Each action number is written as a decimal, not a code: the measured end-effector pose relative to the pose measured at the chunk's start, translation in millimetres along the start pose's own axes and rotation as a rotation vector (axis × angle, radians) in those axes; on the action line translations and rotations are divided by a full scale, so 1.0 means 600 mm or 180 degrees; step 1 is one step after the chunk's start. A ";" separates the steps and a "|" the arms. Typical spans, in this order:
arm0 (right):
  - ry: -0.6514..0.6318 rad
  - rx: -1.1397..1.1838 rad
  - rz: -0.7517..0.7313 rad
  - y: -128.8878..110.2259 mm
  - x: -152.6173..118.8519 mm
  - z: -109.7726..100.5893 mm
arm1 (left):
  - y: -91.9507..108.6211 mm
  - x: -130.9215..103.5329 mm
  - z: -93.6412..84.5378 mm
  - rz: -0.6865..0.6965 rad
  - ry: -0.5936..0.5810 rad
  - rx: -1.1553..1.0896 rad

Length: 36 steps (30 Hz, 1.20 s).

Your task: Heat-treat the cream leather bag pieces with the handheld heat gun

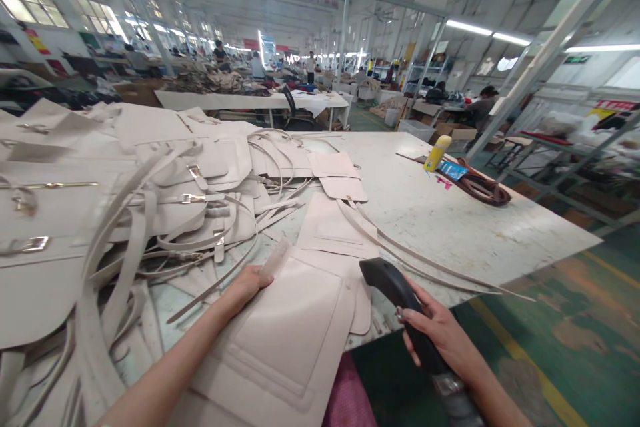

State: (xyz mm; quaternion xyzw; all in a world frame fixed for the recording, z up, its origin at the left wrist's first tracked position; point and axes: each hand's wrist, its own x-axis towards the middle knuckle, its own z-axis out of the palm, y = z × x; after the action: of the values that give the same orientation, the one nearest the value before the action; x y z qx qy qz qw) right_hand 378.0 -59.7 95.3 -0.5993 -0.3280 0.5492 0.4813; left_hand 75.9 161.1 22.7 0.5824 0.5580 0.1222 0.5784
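My tabletop (480,233) carries heaped beige bag pieces (175,193), thin straps (420,257), a yellow bottle (437,153) and coiled brown straps (483,188).

Head-worn camera looks forward and down, close.

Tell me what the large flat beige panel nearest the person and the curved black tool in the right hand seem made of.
The large flat beige panel looks like smooth leather or imitation leather, satin-finished: soft sheen, pressed-looking border lines; which, I can't tell. The curved black tool is probably moulded plastic, low-gloss, judging by its even, rounded surface.
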 end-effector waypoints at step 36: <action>-0.0435 -0.0320 0.0379 0.010 -0.004 0.048 | -0.021 -0.149 0.196 0.2923 0.0176 0.3318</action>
State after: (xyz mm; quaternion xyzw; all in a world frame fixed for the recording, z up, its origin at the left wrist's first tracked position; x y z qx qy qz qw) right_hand 348.6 -57.4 92.3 -0.6022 -0.3510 0.5993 0.3936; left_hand 131.5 23.7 22.0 0.9580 0.2555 0.0854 0.0985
